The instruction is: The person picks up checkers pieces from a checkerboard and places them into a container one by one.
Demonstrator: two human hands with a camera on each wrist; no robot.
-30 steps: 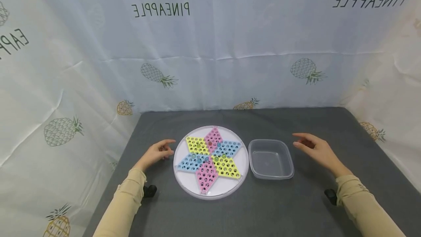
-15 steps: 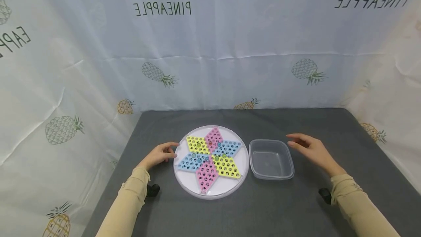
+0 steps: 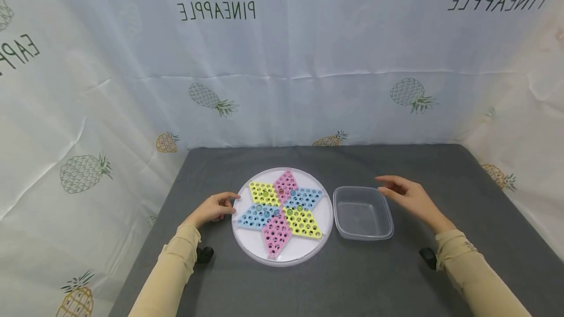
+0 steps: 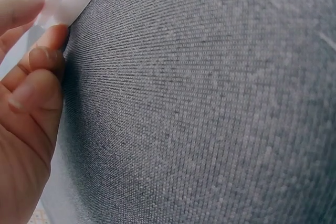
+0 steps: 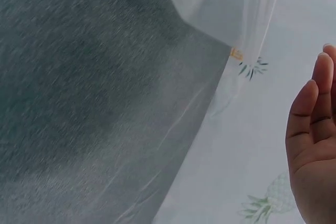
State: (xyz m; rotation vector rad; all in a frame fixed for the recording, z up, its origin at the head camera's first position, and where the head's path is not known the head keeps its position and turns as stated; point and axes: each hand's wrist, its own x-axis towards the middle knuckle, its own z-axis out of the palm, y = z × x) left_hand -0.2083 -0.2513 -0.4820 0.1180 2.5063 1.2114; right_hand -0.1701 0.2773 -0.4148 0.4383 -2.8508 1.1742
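A round white Chinese checkers board [image 3: 308, 248] lies on the table, its star of pink, yellow and blue perforated points holding several glass marbles. My left hand [image 3: 214, 208] is at its left edge, loosely bent fingers touching the rim. Close up in the left wrist view, the fingertips [image 4: 52, 38] meet the white rim [image 4: 71, 3]. To the board's right stands a clear square plastic container [image 3: 363, 214]. Beside its right rim my right hand [image 3: 410, 198] hovers with relaxed fingers, holding nothing. The right wrist view shows its fingers [image 5: 302, 108] extended, apart from the container's wall [image 5: 210, 3].
A dark grey cloth [image 3: 352, 283] covers the table. White curtains [image 3: 282, 53] printed with pineapples hang behind it and on both sides. The container sits close against the board's right edge. A black wrist camera [image 3: 204, 255] sits under the left forearm.
My left hand has moved right and now reaches the board's rim. The right hand has moved left, closer to the container. The board and the container have stayed in place.
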